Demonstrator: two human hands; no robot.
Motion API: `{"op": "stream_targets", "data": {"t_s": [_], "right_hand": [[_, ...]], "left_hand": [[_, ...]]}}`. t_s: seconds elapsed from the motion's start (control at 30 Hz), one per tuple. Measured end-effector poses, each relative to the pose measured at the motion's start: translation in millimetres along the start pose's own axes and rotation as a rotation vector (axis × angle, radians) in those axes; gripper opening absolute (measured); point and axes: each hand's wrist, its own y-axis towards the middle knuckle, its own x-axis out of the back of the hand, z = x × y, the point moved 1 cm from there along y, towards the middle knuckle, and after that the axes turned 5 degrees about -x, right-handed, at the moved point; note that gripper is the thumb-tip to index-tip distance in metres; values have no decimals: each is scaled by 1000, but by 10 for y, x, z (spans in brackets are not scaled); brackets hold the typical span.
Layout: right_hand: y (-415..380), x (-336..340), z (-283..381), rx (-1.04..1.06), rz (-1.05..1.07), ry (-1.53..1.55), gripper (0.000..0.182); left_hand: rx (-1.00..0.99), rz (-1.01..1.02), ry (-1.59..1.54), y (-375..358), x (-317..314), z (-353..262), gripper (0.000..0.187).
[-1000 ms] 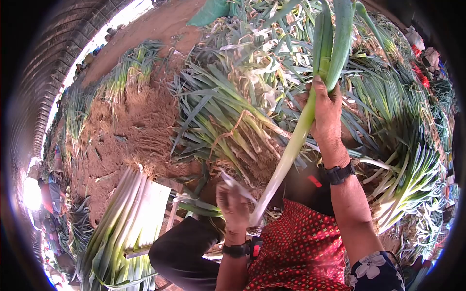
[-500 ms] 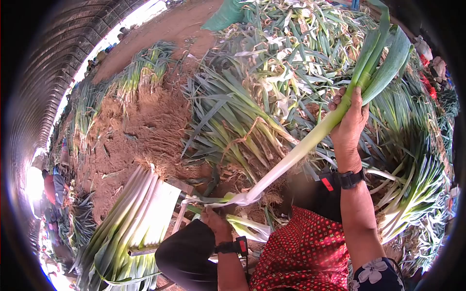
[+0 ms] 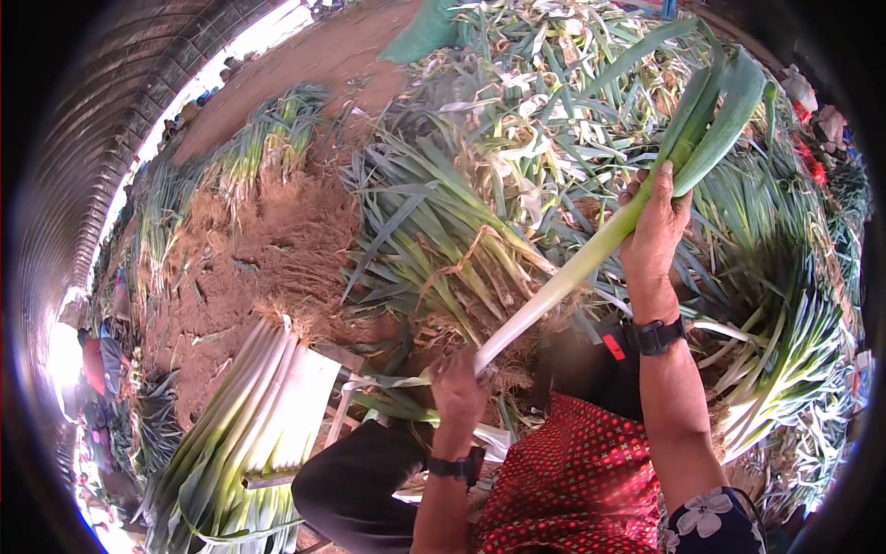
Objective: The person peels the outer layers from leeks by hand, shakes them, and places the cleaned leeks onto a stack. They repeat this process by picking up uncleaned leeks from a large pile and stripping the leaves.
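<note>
A long leek (image 3: 561,283) slants across the view, its pale stem down and its green leaves up at the right. My right hand (image 3: 656,222) is wrapped round it just below the leaves. At the lower, white end my left hand (image 3: 458,388) is closed round the stem's tip; its fingers partly hide the root end. Some loose leaf strips (image 3: 392,404) lie beside my left hand, over my lap.
Cleaned leeks (image 3: 242,388) lie in a stack on a white board (image 3: 309,392) at the lower left. Untrimmed leeks (image 3: 461,249) are heaped ahead, others (image 3: 771,388) at the right. Stripped leaves (image 3: 591,55) cover the upper area. A green sack (image 3: 426,32) is at the top.
My left hand has moved up and right from the peeled leaf strips to the leek's lower end. My right hand and the leek's leafy end have shifted slightly left.
</note>
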Motion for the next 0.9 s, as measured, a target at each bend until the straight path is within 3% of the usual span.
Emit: {"op": "stream_targets", "data": {"t_s": [0.13, 0.2, 0.27, 0.33, 0.37, 0.4, 0.47, 0.5, 0.67, 0.8, 0.87, 0.9], "right_hand": [[49, 74, 20, -40, 24, -13, 33], [50, -7, 84, -69, 41, 25, 29], [141, 27, 31, -188, 109, 130, 33], [157, 90, -178, -491, 103, 205, 31], [121, 80, -250, -497, 44, 205, 25], [175, 125, -319, -488, 41, 206, 25], [310, 259, -496, -532, -108, 187, 18], [286, 265, -498, -547, -165, 208, 16], [424, 494, -632, -641, -203, 85, 18], [369, 451, -592, -731, -165, 114, 18], [339, 409, -617, -768, -135, 124, 18], [326, 382, -630, -779, -115, 113, 17]], "left_hand": [[-104, 17, -35, -124, 73, 148, 33], [205, 51, -536, -94, 87, 195, 23], [160, 10, -702, -11, 120, 189, 16], [97, -30, -882, 158, 330, 4, 18], [216, 36, -1144, 212, 365, -58, 21], [208, 41, -1147, 247, 484, -155, 21], [484, 212, -1655, 278, 707, -304, 30], [457, 343, -1620, 236, 754, -292, 41], [390, 387, -1505, -50, 799, -467, 48], [207, 420, -1285, -115, 1025, -656, 38], [-2, 425, -1081, -179, 1095, -683, 35], [18, 349, -1124, -208, 1118, -750, 29]]}}
